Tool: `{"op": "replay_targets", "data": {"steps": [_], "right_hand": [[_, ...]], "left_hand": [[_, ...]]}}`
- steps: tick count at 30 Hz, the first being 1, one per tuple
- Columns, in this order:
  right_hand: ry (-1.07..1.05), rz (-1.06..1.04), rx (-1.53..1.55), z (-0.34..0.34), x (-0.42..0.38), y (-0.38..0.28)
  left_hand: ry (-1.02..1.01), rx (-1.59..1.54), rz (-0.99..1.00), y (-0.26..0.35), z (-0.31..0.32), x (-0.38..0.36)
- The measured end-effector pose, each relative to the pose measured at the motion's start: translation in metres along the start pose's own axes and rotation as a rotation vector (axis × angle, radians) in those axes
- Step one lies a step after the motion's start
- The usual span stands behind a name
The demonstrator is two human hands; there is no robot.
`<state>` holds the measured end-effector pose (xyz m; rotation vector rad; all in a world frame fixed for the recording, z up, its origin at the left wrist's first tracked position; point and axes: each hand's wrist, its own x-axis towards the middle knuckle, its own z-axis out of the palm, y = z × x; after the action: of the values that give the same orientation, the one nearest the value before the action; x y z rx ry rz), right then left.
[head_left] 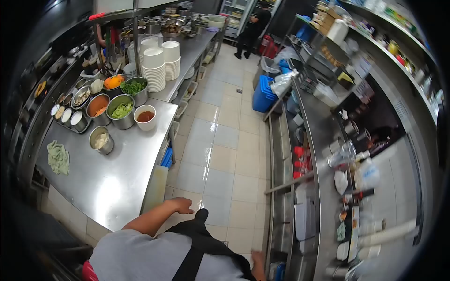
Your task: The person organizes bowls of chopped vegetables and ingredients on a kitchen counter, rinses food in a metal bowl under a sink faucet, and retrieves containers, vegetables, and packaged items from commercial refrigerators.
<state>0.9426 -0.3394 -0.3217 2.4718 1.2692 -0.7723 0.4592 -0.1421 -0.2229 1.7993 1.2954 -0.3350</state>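
My left hand (182, 205) hangs over the floor beside the front corner of the steel counter (119, 173). Its fingers are loosely bent and apart, and I see nothing in them. Low at the bottom edge is my right hand (257, 260), near the right-hand steel bench (311, 234); it is blurred and its fingers cannot be made out. On the left counter stand a white bowl of reddish-brown sauce (145, 118), a steel pot with pale contents (101, 140), and pots of green leaves (133, 86) and cut lettuce (122, 110). A green cloth (58, 157) lies at the left.
A tiled aisle (220, 159) runs between the counters. Stacked white bowls (154, 70) stand farther along the left counter. A blue bin (264, 96) sits by the right bench. At the far end a person in dark clothes (255, 28) stands near a glass-fronted fridge (233, 16).
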Motion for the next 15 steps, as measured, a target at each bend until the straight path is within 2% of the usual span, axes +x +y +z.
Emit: {"op": "replay_targets", "data": {"steps": [1,2,4,5,8,11,14,15], "right_hand": [[-0.207,0.019,0.009,0.022,0.015,0.009],[-0.286,0.057,0.092,0.015,0.023,-0.003],[-0.332,0.106,0.267,-0.01,0.048,-0.024],[-0.323,0.117,0.338,-0.028,0.066,-0.034],[-0.267,0.123,0.519,-0.088,0.129,-0.058],[-0.218,0.103,0.641,-0.142,0.196,-0.086],[-0.2,0.035,0.663,-0.193,0.274,-0.121],[-0.213,-0.003,0.645,-0.212,0.302,-0.137]], "left_hand": [[-0.024,0.011,-0.01,0.0,-0.009,0.02],[-0.011,0.001,0.037,0.011,-0.034,0.037],[0.17,-0.096,0.124,0.033,-0.078,0.071],[0.274,-0.114,0.175,0.046,-0.103,0.086],[0.37,-0.186,0.267,0.09,-0.174,0.124],[0.22,-0.479,0.33,0.108,-0.229,0.178],[0.251,-0.813,0.263,0.067,-0.233,0.268],[0.363,-0.826,0.142,0.04,-0.223,0.294]]}}
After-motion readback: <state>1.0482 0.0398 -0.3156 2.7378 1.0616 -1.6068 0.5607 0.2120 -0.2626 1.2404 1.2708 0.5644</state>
